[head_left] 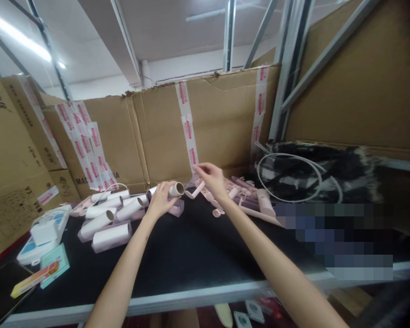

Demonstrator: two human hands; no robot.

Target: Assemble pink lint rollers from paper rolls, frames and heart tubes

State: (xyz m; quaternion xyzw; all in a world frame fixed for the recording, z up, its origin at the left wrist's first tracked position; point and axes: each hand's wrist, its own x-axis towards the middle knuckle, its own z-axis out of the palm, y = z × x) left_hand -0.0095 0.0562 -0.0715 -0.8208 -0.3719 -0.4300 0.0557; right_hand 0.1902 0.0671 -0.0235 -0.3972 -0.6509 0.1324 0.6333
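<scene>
My left hand (161, 200) is wrapped around a white paper roll (176, 189), its hollow cardboard end facing right. Just right of it, my right hand (213, 180) is raised over the black tabletop (187, 255) with thumb and fingers pinched together; I cannot make out anything between them. Below these fingers lies a pink L-shaped plastic piece (195, 190). A small pink ring-like part (218, 212) sits by my right wrist. Behind that wrist is a heap of pink plastic parts (241, 193). Several white rolls (112, 234), some in translucent pinkish trays, lie left of my left hand.
A white power strip (63, 223) with a white adapter (44, 232) lies at left, near a yellow-orange packet (34, 280). Cardboard panels (160, 136) wall the back. A coiled white cable (289, 200) rests on black plastic at right. A metal edge (191, 298) borders the front.
</scene>
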